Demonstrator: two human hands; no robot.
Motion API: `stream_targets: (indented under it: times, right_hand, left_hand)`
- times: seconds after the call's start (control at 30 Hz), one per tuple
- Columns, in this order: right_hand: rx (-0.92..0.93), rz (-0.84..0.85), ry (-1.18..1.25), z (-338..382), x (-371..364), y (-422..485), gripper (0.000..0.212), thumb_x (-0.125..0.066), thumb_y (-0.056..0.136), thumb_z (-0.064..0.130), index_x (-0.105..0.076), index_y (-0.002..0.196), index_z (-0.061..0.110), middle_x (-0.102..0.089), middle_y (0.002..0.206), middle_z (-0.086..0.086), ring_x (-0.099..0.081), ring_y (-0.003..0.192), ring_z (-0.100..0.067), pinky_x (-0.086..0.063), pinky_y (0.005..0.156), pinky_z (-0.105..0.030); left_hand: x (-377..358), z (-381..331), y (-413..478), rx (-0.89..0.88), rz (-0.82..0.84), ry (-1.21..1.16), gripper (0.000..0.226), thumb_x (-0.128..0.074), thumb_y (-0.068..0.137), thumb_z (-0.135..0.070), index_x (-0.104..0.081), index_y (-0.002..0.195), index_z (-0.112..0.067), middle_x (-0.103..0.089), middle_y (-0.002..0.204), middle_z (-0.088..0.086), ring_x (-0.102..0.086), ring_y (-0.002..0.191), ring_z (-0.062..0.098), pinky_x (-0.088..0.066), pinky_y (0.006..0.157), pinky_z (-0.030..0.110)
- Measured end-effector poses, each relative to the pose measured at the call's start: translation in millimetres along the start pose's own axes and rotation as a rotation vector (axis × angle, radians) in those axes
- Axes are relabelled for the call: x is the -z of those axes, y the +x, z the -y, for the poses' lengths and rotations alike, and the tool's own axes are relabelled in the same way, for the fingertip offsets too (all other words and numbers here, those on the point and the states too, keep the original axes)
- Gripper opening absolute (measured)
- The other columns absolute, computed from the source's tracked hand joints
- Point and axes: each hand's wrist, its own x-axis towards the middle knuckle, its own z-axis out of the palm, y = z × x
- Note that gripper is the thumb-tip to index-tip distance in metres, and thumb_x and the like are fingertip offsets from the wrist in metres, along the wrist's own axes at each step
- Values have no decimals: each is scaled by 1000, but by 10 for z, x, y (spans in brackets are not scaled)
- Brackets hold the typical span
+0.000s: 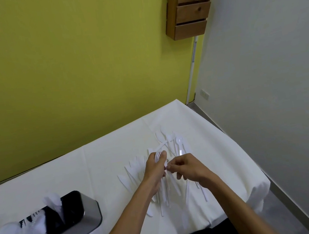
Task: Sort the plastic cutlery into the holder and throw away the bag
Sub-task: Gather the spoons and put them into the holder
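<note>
White plastic cutlery (131, 175) lies scattered on the white tablecloth: knives on the left of the pile, spoons (169, 139) at the far side. My left hand (155, 167) is closed around a small bundle of white pieces above the pile. Beside it my right hand (187, 168) pinches one white piece at its fingertips, close to the left hand. The metal holder (91, 215) stands at the near left with spoons, forks and a knife sticking out of it. No bag is visible.
The table (101, 162) stands against a green wall, with its right edge dropping to a grey floor. A wooden wall rack (190, 7) hangs above the far right corner. A white wall runs along the right side.
</note>
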Motion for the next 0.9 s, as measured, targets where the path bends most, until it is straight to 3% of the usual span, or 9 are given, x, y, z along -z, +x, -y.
stream_targets:
  times: [0.07,0.17,0.27,0.4,0.53,0.63,0.77,0.9]
  right_hand:
    - [-22,-45,-22,-48,10,100,17,-63,92,26,-78,92,17,-75,84,1,-68,62,-9,-48,54,-23]
    - [-85,-324,-182,-205,41,320,13,-60,91,26,-70,93,17,-73,89,1,-68,71,-14,-56,64,-30]
    - [-167,-439,-467,-316,10,450,23,-59,93,35,-57,106,16,-63,102,1,-59,86,-18,-45,69,-30]
    - [-204,-427,-598,-368,-47,536,20,-55,94,33,-55,98,13,-61,94,-2,-55,76,-19,-43,65,-29]
    - [-234,-418,-444,-354,-8,511,15,-56,83,22,-53,73,12,-55,68,-1,-51,58,-17,-39,55,-27]
    - [-183,-416,-312,-294,-10,367,15,-58,81,18,-55,70,9,-56,64,-4,-51,57,-17,-40,55,-29]
    - [-43,-315,-481,-110,-201,129,11,-60,84,26,-66,83,17,-68,76,4,-64,71,-14,-52,62,-30]
    - [102,-213,-696,78,-441,55,16,-60,85,31,-67,85,17,-70,77,3,-66,71,-16,-57,67,-32]
  left_hand:
    - [29,-9,1,-27,-49,15,26,-45,103,-38,-57,107,-15,-67,98,3,-61,79,18,-45,66,30]
    - [80,24,37,-1,-132,-12,19,-41,105,-28,-54,100,-14,-63,85,3,-57,71,17,-45,67,31]
    - [89,33,33,53,-125,-113,15,-40,103,-18,-53,103,-9,-56,77,5,-54,64,18,-48,64,32]
    - [60,25,-22,77,-110,-132,20,-34,103,-13,-54,104,-10,-51,81,7,-47,58,17,-42,51,28]
    - [95,25,15,89,-129,-125,17,-36,102,-14,-54,102,-14,-42,76,3,-32,51,13,-28,43,23]
    - [127,43,62,88,-128,-134,15,-49,101,-31,-50,100,-16,-36,73,1,-30,51,12,-28,44,23]
    - [84,28,49,74,-140,-14,49,-54,88,-68,-50,111,-24,-47,84,0,-43,65,14,-40,52,25]
    - [69,10,24,-12,-166,171,54,-51,91,-65,-44,126,-24,-55,112,-5,-57,93,14,-50,80,33]
